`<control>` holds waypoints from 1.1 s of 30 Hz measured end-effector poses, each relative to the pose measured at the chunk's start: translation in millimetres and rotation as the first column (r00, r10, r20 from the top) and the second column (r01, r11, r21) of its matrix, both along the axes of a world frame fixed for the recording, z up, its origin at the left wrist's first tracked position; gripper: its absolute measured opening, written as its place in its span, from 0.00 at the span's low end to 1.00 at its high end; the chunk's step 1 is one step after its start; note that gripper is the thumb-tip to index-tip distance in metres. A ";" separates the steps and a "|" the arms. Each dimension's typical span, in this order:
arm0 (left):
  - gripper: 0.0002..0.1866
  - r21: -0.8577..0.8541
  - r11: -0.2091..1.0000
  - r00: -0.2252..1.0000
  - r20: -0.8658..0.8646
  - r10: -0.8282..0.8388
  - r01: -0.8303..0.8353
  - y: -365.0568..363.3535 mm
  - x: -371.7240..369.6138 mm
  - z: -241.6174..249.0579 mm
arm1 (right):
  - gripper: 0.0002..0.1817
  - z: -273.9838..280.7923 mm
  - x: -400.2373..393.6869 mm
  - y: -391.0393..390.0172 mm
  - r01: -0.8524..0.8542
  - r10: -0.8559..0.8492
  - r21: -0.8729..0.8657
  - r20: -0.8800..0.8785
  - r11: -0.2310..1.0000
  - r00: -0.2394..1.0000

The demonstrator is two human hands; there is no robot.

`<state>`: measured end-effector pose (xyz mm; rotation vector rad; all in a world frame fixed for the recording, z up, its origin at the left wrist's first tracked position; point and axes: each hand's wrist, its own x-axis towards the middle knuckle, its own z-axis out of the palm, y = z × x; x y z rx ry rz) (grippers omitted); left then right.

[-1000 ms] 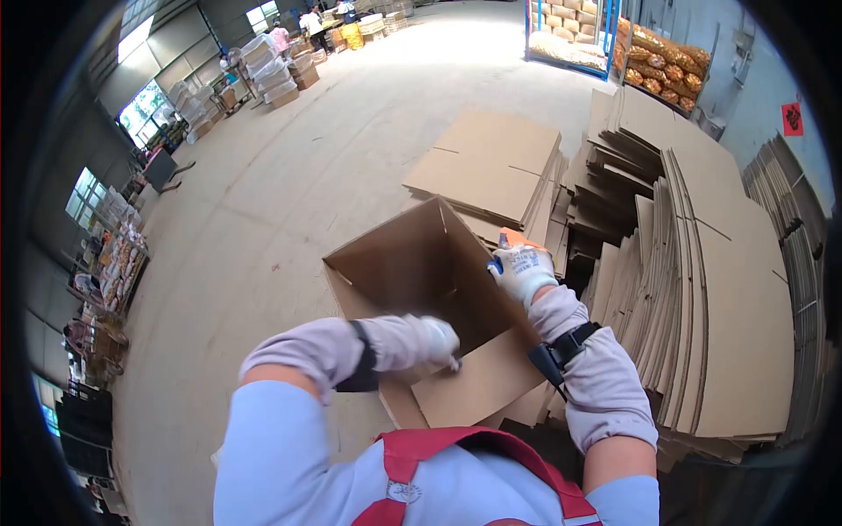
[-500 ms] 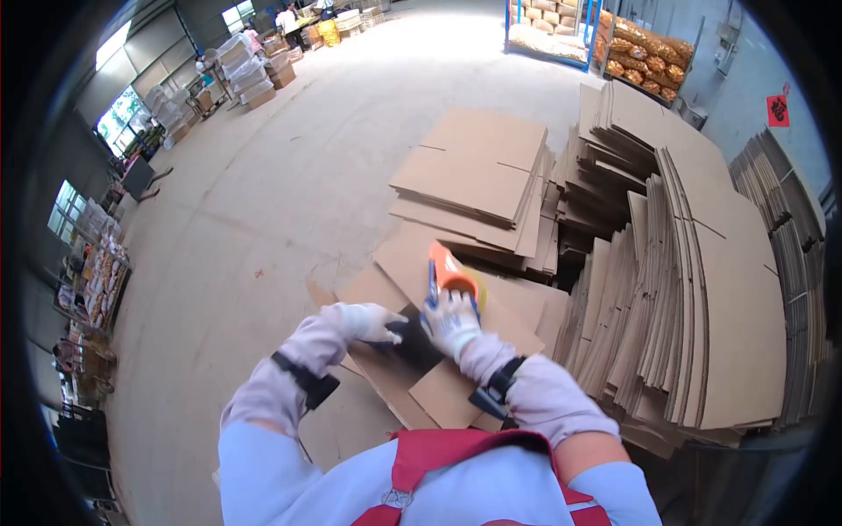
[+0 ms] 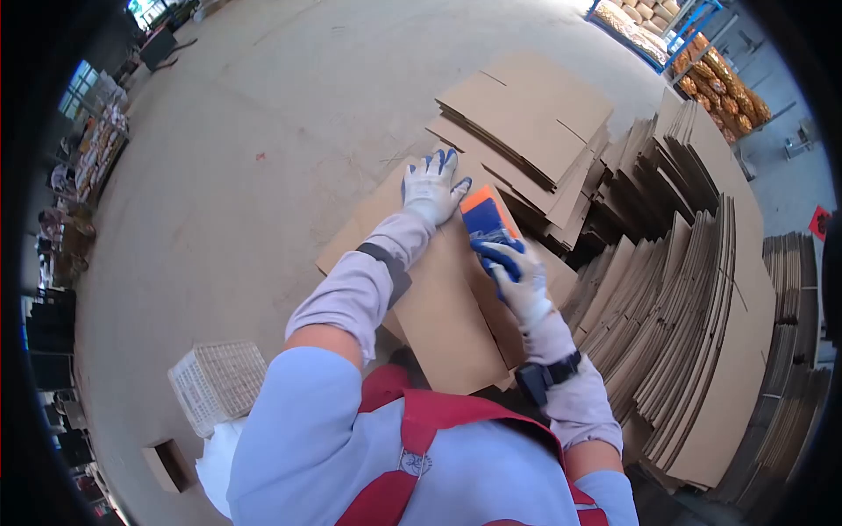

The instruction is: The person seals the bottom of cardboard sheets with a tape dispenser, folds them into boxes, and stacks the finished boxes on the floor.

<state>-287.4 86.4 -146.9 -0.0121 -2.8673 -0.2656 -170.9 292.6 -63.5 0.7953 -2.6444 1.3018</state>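
Observation:
My left hand, in a white glove with blue fingertips, lies with spread fingers on the far part of a brown cardboard box. My right hand, gloved alike, is wrapped round an orange and blue tape dispenser. The dispenser is tilted over the box's top near the far end, just right of my left hand. Two long flaps lie over the top, with a dark gap along the seam below my right hand. My right palm hides the dispenser's handle.
Flat cardboard sheets are stacked beyond the box. Many folded cartons stand on edge at the right. A white plastic basket and a small open carton sit on the floor at the left. A blue rack stands far back.
My left hand has moved away from the box's dark opening and now lies flat farther up. Flaps now cover that opening. My right hand has turned the tape dispenser, and the view has shifted downward.

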 end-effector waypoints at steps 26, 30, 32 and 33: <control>0.23 0.788 0.405 0.428 0.600 -0.676 -0.464 -83.8 42.0 71.8 | 0.19 -57.1 45.9 2.0 -0.038 0.224 -0.418 0.407 0.908 0.885; 0.18 0.792 0.588 0.421 0.595 -0.684 -0.164 -72.3 48.1 78.0 | 0.18 -48.7 47.4 1.8 -0.087 0.199 -0.312 0.350 0.946 0.915; 0.19 0.873 0.419 0.480 0.487 -0.729 -0.250 -75.9 54.4 70.0 | 0.16 -48.7 47.5 5.2 -0.115 0.232 -0.339 0.327 0.934 0.916; 0.19 0.875 0.418 0.487 0.484 -0.727 -0.245 -78.2 55.9 55.0 | 0.16 -47.6 45.9 6.4 -0.122 0.236 -0.339 0.319 0.933 0.918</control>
